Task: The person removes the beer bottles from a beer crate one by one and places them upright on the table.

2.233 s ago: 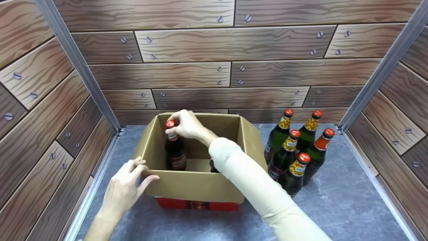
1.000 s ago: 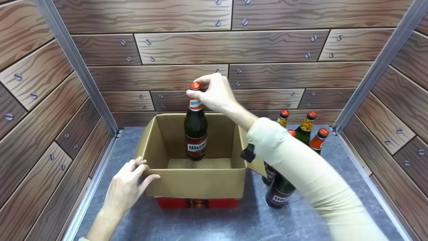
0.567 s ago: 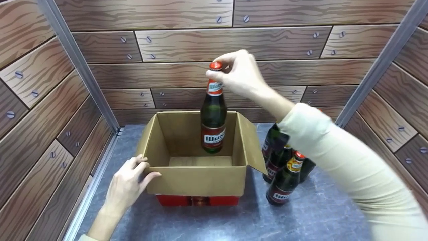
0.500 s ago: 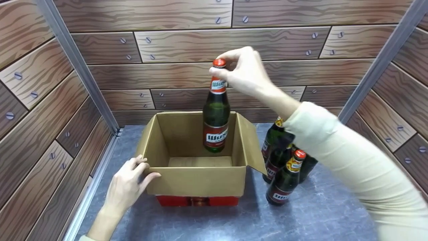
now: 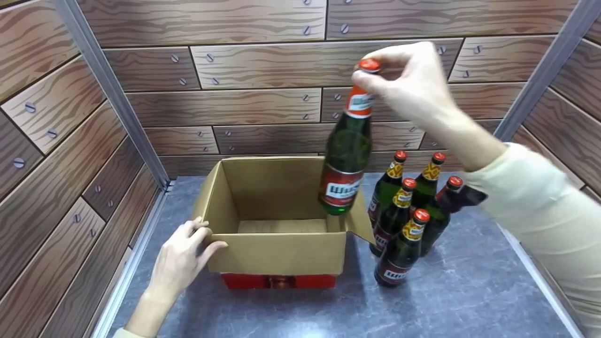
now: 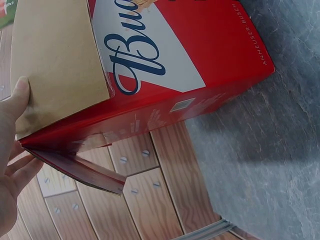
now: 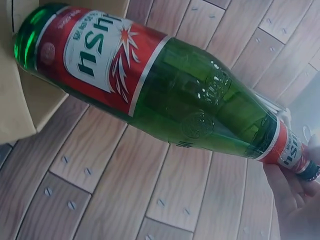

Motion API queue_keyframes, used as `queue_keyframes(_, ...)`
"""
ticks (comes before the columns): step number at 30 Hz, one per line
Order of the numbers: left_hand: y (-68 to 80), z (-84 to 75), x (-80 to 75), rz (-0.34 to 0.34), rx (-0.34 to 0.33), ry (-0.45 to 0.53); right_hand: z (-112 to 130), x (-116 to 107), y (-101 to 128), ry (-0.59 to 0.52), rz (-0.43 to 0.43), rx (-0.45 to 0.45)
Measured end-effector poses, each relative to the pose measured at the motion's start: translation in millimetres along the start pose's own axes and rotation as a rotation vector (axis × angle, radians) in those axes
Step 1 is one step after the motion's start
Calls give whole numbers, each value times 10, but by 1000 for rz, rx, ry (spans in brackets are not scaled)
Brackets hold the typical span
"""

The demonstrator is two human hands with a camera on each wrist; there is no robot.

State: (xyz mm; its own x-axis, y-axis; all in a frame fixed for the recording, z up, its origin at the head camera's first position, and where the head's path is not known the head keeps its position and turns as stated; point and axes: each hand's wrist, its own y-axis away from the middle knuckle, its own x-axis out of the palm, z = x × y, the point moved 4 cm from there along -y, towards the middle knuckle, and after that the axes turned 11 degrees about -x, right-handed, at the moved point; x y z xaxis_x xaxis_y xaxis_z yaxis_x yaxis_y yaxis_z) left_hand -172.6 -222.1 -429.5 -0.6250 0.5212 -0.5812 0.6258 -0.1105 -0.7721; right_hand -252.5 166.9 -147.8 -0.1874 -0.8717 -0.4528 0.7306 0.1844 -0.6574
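My right hand (image 5: pixel 415 87) grips a green beer bottle (image 5: pixel 347 145) by its neck, just under the red cap, thumb in front. The bottle hangs slightly tilted, its base overlapping the box's right side in the head view. In the right wrist view the green beer bottle (image 7: pixel 200 97) shows a red and white label, with fingers round its neck. My left hand (image 5: pixel 181 253) holds the near left corner of an open cardboard box (image 5: pixel 277 253), thumb on the front flap and fingers at the side flap. The left wrist view shows the box's red printed outside (image 6: pixel 220 40).
Several beer bottles (image 5: pixel 399 253) with red caps stand upright in a group right of the box. All of it rests on a grey marbled surface (image 5: pixel 305 314). Wood-patterned walls (image 5: pixel 263 65) enclose the back and sides, with metal rails (image 5: pixel 119 101) at the corners.
My right hand has drawn the bottle up from inside the box and moved it right, tilting it. The left hand stays at the box corner. The standing bottles are uncovered by the sleeve.
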Motion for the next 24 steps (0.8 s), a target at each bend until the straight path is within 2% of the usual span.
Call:
queue_keyframes(8,-7,-10,19,2,-6,2,-51,-468,188,-11,-50,16)
queue_keyframes(16,-17,-24,32,1,-2,-9,-344,-1080,506,33,-137,31)
queue_keyframes(19,-17,-21,25,-4,0,-11,-499,-1329,643,-78,-171,22)
queue_keyframes(22,-20,-16,17,-6,3,-13,-681,-1547,782,-316,-185,20)
queue_keyframes(24,-23,-7,10,-9,2,-13,-820,-1701,852,-396,-154,11)
